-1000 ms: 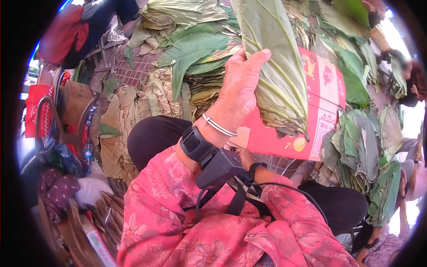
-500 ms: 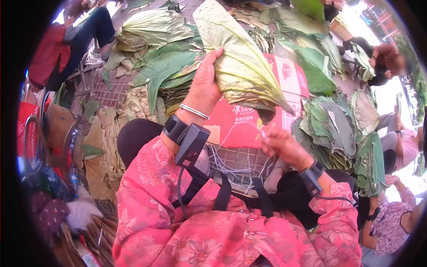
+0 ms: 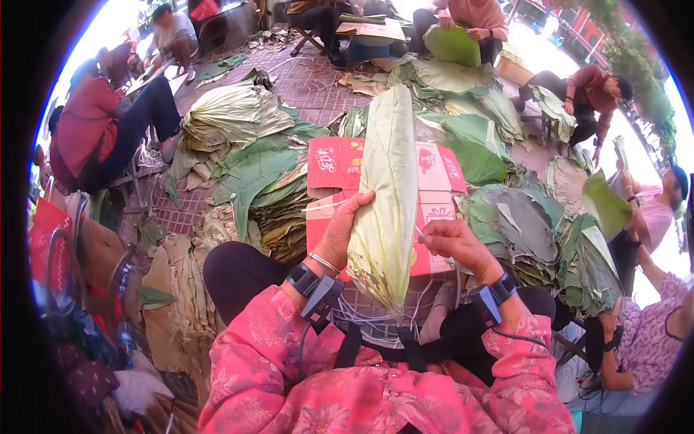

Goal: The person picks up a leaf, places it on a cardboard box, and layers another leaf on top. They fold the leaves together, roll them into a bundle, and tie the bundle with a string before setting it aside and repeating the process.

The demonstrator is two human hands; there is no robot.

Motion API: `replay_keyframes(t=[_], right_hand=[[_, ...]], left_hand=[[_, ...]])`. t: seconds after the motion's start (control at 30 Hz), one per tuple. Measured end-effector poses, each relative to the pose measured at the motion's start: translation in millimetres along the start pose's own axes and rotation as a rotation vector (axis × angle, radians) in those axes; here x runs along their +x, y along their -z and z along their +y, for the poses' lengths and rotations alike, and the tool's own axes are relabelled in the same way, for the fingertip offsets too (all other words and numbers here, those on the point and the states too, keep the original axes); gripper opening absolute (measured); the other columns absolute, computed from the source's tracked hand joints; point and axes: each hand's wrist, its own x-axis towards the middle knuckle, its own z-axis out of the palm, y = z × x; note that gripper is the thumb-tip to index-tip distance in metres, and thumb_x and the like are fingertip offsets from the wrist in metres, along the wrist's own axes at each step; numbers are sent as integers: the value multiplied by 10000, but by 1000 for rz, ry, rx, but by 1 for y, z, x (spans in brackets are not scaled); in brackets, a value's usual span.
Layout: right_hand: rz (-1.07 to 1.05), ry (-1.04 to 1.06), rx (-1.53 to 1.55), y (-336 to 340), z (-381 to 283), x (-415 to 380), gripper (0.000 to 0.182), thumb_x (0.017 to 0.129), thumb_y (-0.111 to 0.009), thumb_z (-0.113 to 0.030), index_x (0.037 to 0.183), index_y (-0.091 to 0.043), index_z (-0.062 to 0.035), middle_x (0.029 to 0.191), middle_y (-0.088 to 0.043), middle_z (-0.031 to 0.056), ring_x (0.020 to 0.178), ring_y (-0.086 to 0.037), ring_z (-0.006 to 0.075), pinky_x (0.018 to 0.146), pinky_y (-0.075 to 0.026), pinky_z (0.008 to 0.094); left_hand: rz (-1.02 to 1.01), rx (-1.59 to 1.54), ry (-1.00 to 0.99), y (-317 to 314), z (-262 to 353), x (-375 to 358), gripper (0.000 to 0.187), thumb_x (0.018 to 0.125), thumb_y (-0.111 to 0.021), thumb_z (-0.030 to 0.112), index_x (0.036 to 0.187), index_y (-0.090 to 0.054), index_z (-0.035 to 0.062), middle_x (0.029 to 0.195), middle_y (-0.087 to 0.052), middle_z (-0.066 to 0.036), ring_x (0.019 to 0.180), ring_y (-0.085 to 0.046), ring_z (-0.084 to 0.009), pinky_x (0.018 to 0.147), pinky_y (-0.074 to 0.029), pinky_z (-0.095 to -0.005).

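Note:
A long bundle of folded pale green leaves [image 3: 387, 192] stands over the red cardboard [image 3: 332, 163], its narrow gathered end toward my lap. My left hand [image 3: 345, 226] grips the bundle's left side, thumb on top. At the bundle's right edge, my right hand [image 3: 457, 242] pinches the end of a thin white string [image 3: 421, 233]. Another piece of the string shows to the left of my left hand; its path behind the bundle is hidden. More white strings [image 3: 372, 318] lie below the cardboard, near my feet.
Leaf piles lie at the left [image 3: 235, 119] and right [image 3: 517, 231]. Brown dried leaves [image 3: 177, 289] are spread at lower left. Several people sit around, one in a red top [image 3: 87, 126] and one in patterned clothing [image 3: 643, 333] at right.
The view has tilted up. The bundle has swung from a slant to nearly upright. My right hand, still pinching the string, is now beside the bundle's right edge.

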Motion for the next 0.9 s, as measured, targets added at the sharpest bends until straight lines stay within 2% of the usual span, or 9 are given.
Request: replay_keyframes(t=[0.07,0.2,0.33,0.43,0.53,0.63,0.77,0.8,0.9], right_hand=[[-39,-51,-58,3,-3,-3,125,841,-606,-155,828,-619,-32,651,-517,-54,617,-468,35,567,-367,188],[173,-27,-180,22,10,1,100,827,-601,-127,810,-621,-31,627,-509,-50,570,-450,32,521,-350,185],[389,-96,12,45,21,5,79,825,-585,-105,848,-621,-37,605,-494,-36,440,-369,15,397,-255,161],[442,-9,147,48,22,9,93,818,-570,-73,886,-608,-22,609,-498,-32,448,-373,12,389,-259,161],[416,111,157,39,25,31,124,813,-557,-54,922,-602,-15,616,-507,-32,457,-381,10,389,-265,160],[296,85,-4,15,18,60,122,809,-559,-67,913,-609,-28,626,-527,-27,490,-427,14,430,-316,158],[79,39,-71,-14,46,108,107,809,-556,-85,890,-611,-42,629,-538,-28,524,-463,23,465,-358,165],[92,39,-21,-19,51,114,102,812,-551,-83,888,-606,-43,633,-539,-28,530,-466,25,469,-360,166],[110,64,120,-27,50,125,87,810,-535,-66,876,-586,-39,644,-542,-23,540,-477,38,476,-371,176]], left_hand=[[-12,-10,-39,1,2,1,357,867,-524,234,1101,-535,-37,994,-635,-164,860,-643,-257,795,-526,-365],[-27,52,-175,-1,6,1,282,851,-559,137,1079,-543,-28,995,-626,-136,875,-637,-242,795,-534,-361],[48,329,-259,22,7,18,290,836,-590,139,1070,-547,-28,967,-633,-117,831,-641,-201,757,-540,-324],[178,527,-289,36,2,24,305,810,-626,130,1056,-555,-35,930,-639,-103,778,-640,-174,711,-537,-301],[236,667,-177,60,-10,38,283,769,-659,107,999,-597,-46,862,-650,-96,715,-635,-165,642,-522,-292],[294,908,-75,73,-26,50,207,761,-648,85,929,-631,-34,806,-654,-85,693,-633,-158,617,-515,-295],[395,1513,-219,68,-34,53,302,692,-685,215,897,-643,-1,761,-656,-173,694,-654,-258,620,-500,-362],[426,1649,-219,64,-33,54,308,670,-680,252,881,-639,31,768,-633,-211,754,-634,-332,664,-485,-418],[457,1615,-336,43,-24,44,233,688,-651,222,837,-625,45,787,-631,-214,814,-619,-342,716,-472,-438]])
